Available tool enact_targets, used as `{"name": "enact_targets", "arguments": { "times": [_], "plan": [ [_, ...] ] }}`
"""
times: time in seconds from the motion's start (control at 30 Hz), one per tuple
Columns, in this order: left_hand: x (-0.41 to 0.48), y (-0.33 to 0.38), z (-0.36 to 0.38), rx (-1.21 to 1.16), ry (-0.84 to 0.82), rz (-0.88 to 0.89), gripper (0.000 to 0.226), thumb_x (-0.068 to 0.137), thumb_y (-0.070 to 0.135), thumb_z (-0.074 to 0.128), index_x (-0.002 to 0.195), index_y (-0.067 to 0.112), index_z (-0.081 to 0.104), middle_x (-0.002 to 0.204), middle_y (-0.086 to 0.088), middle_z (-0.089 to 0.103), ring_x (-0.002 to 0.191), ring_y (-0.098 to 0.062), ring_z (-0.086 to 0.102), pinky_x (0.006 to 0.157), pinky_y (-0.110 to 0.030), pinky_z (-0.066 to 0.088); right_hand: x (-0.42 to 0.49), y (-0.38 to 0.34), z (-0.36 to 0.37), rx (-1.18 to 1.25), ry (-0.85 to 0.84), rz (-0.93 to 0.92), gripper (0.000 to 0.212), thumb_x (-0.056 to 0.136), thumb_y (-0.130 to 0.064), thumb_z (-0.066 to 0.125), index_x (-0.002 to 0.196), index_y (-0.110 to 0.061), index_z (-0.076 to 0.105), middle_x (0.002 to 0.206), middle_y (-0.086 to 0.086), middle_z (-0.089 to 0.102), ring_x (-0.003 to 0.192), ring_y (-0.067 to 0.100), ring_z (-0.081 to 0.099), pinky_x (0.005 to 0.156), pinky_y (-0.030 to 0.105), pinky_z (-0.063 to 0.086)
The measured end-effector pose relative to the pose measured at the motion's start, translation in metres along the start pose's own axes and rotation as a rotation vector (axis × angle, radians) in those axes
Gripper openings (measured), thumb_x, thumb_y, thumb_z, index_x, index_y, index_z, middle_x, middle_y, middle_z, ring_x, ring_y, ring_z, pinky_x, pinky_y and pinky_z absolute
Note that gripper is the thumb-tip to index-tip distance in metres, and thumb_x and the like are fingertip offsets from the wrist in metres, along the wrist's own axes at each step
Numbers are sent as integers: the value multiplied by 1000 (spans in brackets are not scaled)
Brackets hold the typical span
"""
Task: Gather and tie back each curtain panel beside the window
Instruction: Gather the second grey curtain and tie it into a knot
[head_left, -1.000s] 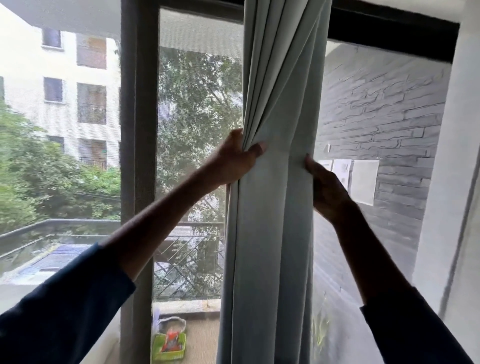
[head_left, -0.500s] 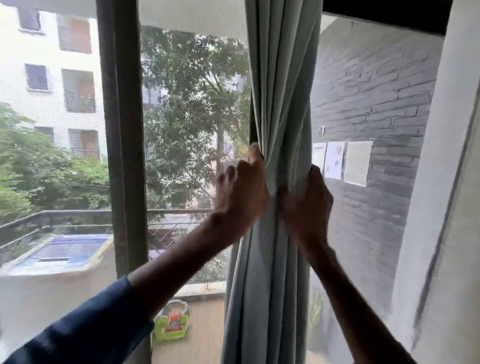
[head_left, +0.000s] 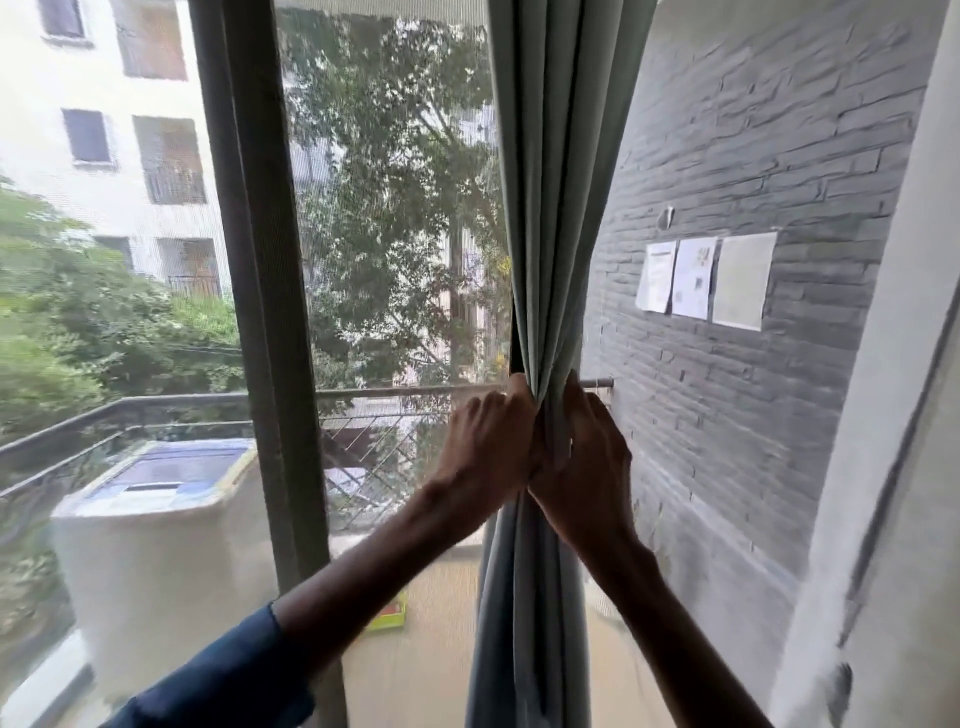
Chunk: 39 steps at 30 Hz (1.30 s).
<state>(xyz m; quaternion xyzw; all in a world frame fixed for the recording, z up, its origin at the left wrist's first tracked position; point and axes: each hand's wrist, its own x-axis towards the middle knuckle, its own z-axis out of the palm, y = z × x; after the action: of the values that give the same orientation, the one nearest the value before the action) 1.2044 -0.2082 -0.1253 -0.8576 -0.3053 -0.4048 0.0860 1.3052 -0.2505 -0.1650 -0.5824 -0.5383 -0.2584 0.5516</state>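
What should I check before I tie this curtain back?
1. Curtain panel bunched into one bundle at grip height: ok, its folds are squeezed together between the two hands.
2. Left hand has a firm grip on the bundle: ok, fingers curl round its left side.
3. Right hand grips the bundle: ok, fingers curl round its right side.
4. Tie-back within reach: cannot tell, no cord or band shows.
5. One hand free to do the tying: not ok, both hold the fabric.
6. Folds below the hands gathered: not ok, they spread wider there.
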Motion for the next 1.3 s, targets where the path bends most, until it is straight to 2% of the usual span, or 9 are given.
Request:
{"name": "enact_targets", "arguments": {
  "times": [0.27,0.4,0.5,0.63,0.7,0.77,0.9,1.0,1.3],
  "plan": [
    [-3,-9,2,-103,-35,-29,8,96,15,53,92,8,52,62,5,44,60,-31,59,46,-28,26,-8,12,-9,113,20,103,9,86,-22,71,90,-18,65,78,-4,67,72,18,62,68,38,50],
    [-2,-4,2,-55,-29,-100,3,94,5,52,93,8,53,62,8,44,52,-17,42,45,-22,23,-14,8,-5,173,-4,70,13,88,-21,66,99,-14,66,86,-1,67,76,18,63,69,42,54],
    [0,2,5,-51,-44,-129,3,92,7,53,95,8,52,66,1,51,59,-25,56,50,-30,32,-21,8,-3,231,-54,40,22,90,-15,58,111,-12,62,98,-1,64,84,18,64,70,43,57],
    [4,2,-11,-194,-341,-115,37,96,16,57,123,-4,43,69,10,44,55,-5,47,37,-16,37,-34,13,-7,251,-216,-70,49,83,-15,75,128,-11,56,116,-2,57,105,18,62,77,40,60],
    [7,2,-19,-322,-556,-152,50,95,12,58,131,-10,31,80,-1,55,65,-11,56,44,-10,43,-35,12,-8,227,-239,-78,55,78,-22,82,126,-10,57,116,-1,56,106,19,60,77,40,60],
    [10,4,-27,-433,-740,-202,44,94,10,57,122,-10,31,92,-14,63,76,-21,64,61,-25,54,-31,14,-10,224,-239,-57,53,75,-29,87,117,-10,60,110,-2,59,100,19,61,72,41,60],
    [11,-12,-39,-608,-835,-274,29,84,15,51,106,-5,49,89,-13,60,77,-21,60,80,-42,60,-21,20,-15,316,-268,8,41,78,-38,85,114,-25,70,107,-16,67,96,8,68,71,41,62],
    [8,-26,-36,-541,-803,-260,26,97,5,38,116,-2,55,110,-18,69,95,-30,72,78,-50,62,-17,21,-20,327,-297,57,32,81,-29,86,110,-33,73,104,-18,71,90,3,71,68,38,63],
    [-18,-35,-18,-398,-201,-112,15,93,32,70,99,20,75,66,4,74,52,2,68,58,-32,61,-13,27,-17,344,-357,130,21,86,-24,81,107,-25,77,104,-14,76,92,3,72,77,36,63]
  ]
}}
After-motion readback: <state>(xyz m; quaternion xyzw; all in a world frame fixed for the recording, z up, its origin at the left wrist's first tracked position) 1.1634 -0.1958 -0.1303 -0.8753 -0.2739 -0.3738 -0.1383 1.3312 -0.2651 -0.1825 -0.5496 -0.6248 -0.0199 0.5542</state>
